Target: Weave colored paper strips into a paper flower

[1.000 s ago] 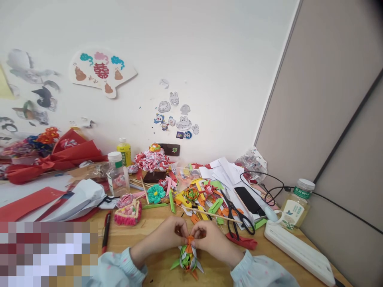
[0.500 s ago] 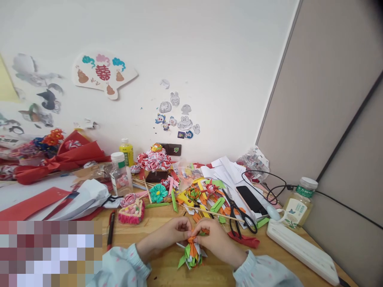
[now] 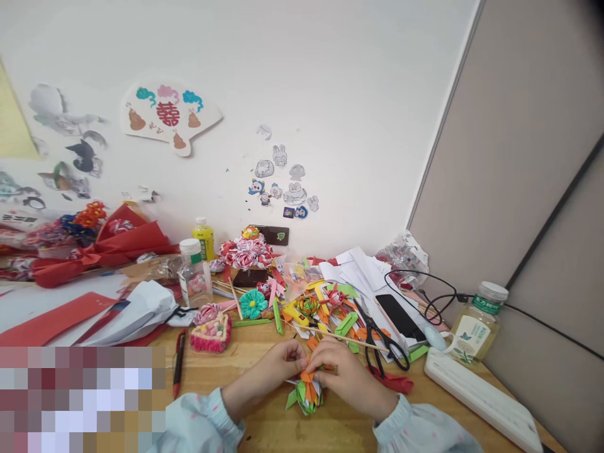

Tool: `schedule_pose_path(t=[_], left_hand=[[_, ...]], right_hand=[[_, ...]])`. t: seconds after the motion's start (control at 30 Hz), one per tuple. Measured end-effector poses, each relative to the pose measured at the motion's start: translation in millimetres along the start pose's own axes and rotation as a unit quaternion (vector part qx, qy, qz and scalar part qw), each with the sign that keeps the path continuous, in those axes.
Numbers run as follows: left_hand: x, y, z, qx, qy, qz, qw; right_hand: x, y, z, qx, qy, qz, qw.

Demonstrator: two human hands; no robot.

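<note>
Near the front of the wooden table, a folded paper flower in orange, green and white hangs below my fingers. My left hand pinches an orange strip at its upper end. Fingers bent, my right hand grips the same orange part from the other side. The two sets of fingertips nearly meet and hide the spot they hold. Just beyond the hands lie a thin wooden stick and black-handled scissors, neither touched by me.
Folded paper strips and a teal flower cover the table's middle. A heart-shaped box and a pen are at left. To the right are a phone, a bottle, a white power strip and a black cable.
The whole view has shifted slightly, so things appear a little further right. Both hands remain on the orange part of the paper flower, with the right fingers slightly repositioned.
</note>
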State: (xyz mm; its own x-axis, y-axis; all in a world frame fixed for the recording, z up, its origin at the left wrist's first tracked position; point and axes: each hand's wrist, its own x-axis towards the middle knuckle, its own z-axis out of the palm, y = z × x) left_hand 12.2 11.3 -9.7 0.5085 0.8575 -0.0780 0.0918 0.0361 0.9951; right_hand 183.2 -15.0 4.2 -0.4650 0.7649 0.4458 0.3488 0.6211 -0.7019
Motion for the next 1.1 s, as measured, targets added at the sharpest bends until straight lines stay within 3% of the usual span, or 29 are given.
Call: schedule_pose_path(t=[0.1,0.43,0.73,0.83,1.1], left_hand=[[0,-1,0.0,-0.001,0.003,-0.003,1.000],[-1,-1,-0.6,-0.017,0.025,-0.014,0.999],[3,-6,0.0,0.010,0.053,-0.005,0.999],[4,-8,0.2,0.020,0.046,-0.008,0.999],[6,-11,0.3,0.043,0.032,-0.002,0.999]], right_hand=[[1,-1,-2,-0.028,-0.016,-0.026,0.999],[-4,4,4,-0.048,-0.017,-0.018,0.999],[-5,4,7,-0.044,-0.016,0.027,0.999],[-6,10,11,-0.028,-0.015,0.060,0.998],[-7,8,20,-0.053,0.019,0.053,0.997]])
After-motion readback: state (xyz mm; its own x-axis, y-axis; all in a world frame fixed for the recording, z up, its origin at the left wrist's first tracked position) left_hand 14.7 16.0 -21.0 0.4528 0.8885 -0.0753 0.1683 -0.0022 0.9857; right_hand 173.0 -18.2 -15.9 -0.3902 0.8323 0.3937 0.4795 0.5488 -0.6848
